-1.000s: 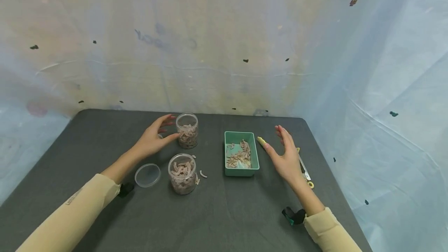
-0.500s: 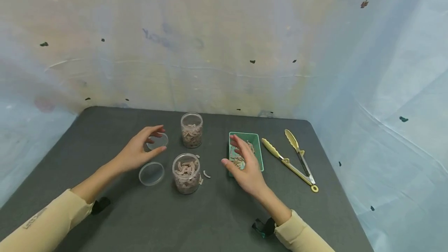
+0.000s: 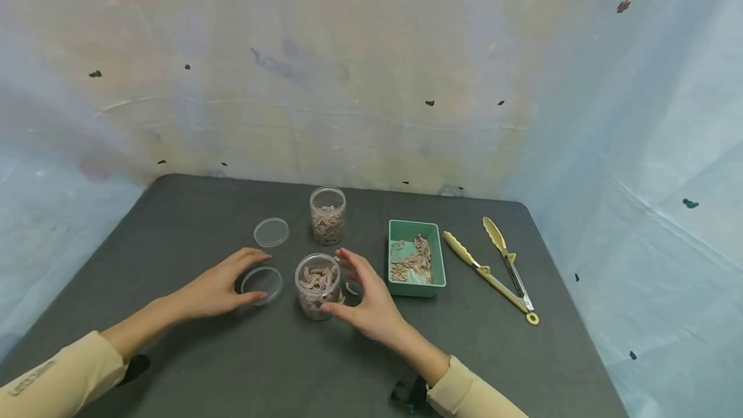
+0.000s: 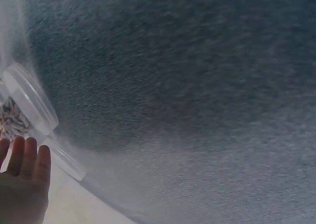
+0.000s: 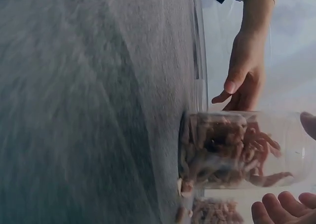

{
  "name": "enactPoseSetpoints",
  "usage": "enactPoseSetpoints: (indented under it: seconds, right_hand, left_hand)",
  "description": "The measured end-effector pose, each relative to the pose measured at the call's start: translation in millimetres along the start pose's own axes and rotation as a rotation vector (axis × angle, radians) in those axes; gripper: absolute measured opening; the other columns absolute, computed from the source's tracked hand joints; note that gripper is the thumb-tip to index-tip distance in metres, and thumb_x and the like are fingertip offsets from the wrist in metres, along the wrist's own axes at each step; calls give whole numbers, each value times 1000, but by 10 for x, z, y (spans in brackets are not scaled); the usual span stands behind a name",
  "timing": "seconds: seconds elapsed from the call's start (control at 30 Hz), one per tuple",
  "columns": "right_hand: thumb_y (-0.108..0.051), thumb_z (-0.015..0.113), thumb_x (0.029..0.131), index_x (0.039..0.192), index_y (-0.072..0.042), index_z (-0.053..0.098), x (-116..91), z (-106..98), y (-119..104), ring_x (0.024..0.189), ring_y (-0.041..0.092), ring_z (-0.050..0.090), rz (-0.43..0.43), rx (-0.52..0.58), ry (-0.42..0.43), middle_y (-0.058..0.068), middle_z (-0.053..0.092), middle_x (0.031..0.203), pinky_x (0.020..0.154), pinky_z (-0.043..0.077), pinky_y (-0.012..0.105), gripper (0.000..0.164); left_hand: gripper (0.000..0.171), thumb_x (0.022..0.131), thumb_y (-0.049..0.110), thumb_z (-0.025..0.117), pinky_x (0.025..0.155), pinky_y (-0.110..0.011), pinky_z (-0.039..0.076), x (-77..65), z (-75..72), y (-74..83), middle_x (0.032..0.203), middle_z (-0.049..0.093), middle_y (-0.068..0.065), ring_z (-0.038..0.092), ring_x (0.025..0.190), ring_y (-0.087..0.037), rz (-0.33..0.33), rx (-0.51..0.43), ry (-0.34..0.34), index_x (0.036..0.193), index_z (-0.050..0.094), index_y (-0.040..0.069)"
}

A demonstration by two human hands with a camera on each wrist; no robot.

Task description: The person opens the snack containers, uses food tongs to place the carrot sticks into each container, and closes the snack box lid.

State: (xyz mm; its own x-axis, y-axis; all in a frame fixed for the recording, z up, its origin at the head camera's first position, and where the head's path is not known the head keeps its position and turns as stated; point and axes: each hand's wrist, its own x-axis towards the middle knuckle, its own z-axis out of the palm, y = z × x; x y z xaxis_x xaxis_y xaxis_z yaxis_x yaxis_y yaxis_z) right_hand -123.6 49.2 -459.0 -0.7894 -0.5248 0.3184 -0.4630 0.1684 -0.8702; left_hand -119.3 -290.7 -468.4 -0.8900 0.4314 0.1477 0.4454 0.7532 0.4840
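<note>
My left hand (image 3: 217, 286) is at the nearer clear round lid (image 3: 264, 284), thumb and fingers spread around its edge. Whether they touch it I cannot tell. My right hand (image 3: 371, 305) reaches around the right side of the nearer clear jar (image 3: 317, 295), which stands upright without its lid and holds pale brown, worm-like pieces. In the right wrist view, the fingertips (image 5: 271, 204) stay slightly apart from the jar wall. A second open jar (image 3: 327, 218) with similar pieces stands behind, and another lid (image 3: 271, 232) lies to its left.
A green rectangular tray (image 3: 442, 257) with similar pieces sits right of the jars. Beyond it, yellow-tipped tongs (image 3: 493, 279) lie spread on the dark grey table (image 3: 278, 366). A few loose pieces (image 3: 351, 288) lie beside the nearer jar. Plastic sheeting (image 3: 360, 69) hangs behind.
My left hand has come away from the far jar and down to the nearer lid. My right hand has moved left from beside the tongs, across the tray, to the nearer jar.
</note>
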Motion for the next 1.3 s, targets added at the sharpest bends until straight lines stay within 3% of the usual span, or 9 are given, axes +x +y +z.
enactPoseSetpoints:
  seconds: [0.23,0.5,0.77,1.0,1.3]
  right_hand:
    - [-12,90,83,161,-8,35,46,107,99,143,25,48,102,58,-22,11,45,159,114,44,42,95]
    - [-8,88,85,155,-7,44,50,162,183,135,28,56,163,143,-19,11,59,147,113,45,47,83]
    - [-5,87,85,156,-7,44,41,202,221,134,29,58,197,183,2,9,57,149,112,46,50,83]
    - [-7,87,86,157,-10,43,28,207,225,137,23,55,197,184,5,6,57,150,114,45,41,84]
    - [-7,87,85,157,-12,44,31,199,268,137,22,55,200,178,-3,7,58,148,112,47,39,84]
  left_hand:
    - [76,82,44,90,91,-52,55,-22,44,-38,141,56,-6,57,128,-33,-1,61,-53,144,59,11]
    - [64,81,39,91,88,-50,56,-27,90,-90,134,60,-2,59,121,-28,74,112,-26,135,67,14]
    - [50,81,32,92,89,-46,56,2,161,-165,133,60,2,57,121,-23,134,135,9,124,73,19]
    - [50,79,31,94,88,-48,56,19,150,-191,134,60,1,58,121,-25,152,128,37,123,74,21]
    - [46,81,30,92,92,-53,53,32,119,-166,133,61,-1,58,122,-29,108,42,18,122,73,23]
